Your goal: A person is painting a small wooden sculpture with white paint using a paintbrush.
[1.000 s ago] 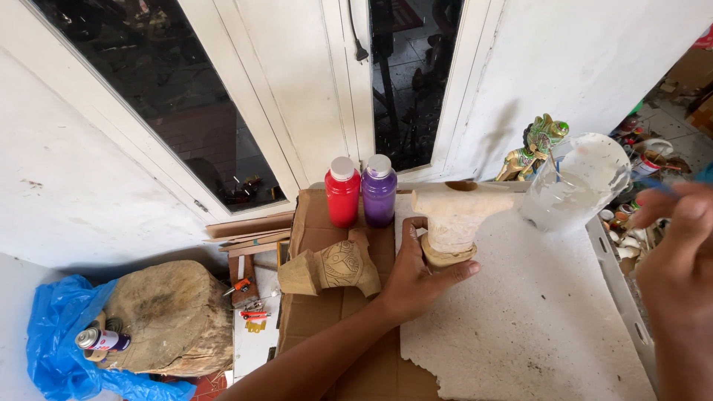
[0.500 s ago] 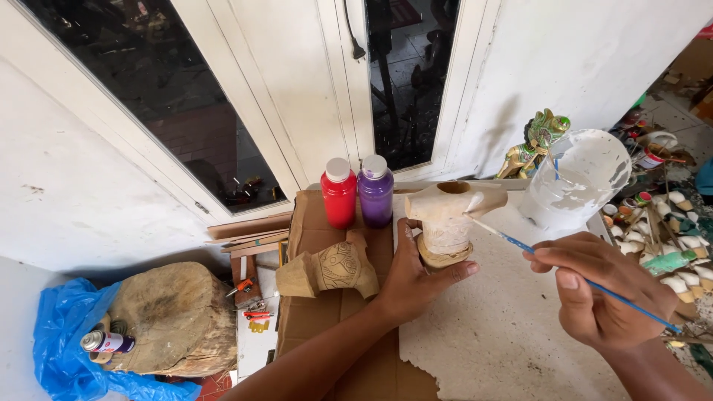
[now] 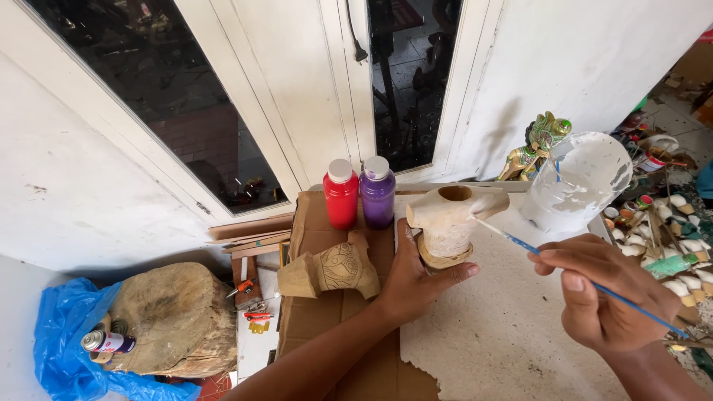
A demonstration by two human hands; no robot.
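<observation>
The left hand (image 3: 416,278) rests on the worktop (image 3: 505,341) with its fingers curled round the foot of a pale wooden carving (image 3: 451,219), holding it upright. The carving stands near the middle of the worktop, just in front of the door frame, with a round hole in its top and its lower half coated white.

The right hand (image 3: 605,297) is closed in a pinch on a thin blue paintbrush (image 3: 564,263), thumb and fingers gripping the handle partway along. The brush tip touches the right side of the carving, just under its upper edge.

Behind the right hand stands a clear plastic pot (image 3: 583,186) smeared inside with white paint, a second brush leaning in it. A small painted figurine (image 3: 541,141) in green and gold stands just beside the pot, against the white wall.

To the left of the carving, on a sheet of brown cardboard (image 3: 334,334), stand a red bottle (image 3: 341,194) and a purple bottle (image 3: 377,191), side by side and touching, both with white caps. In front of them lies a carved wooden piece (image 3: 330,271), unpainted.

Lower left, a rough wood block (image 3: 174,319) sits on a blue plastic bag (image 3: 56,330), with a spray can (image 3: 108,342) lying against it. At the right edge, many small paint pots (image 3: 679,252) are scattered on the floor.
</observation>
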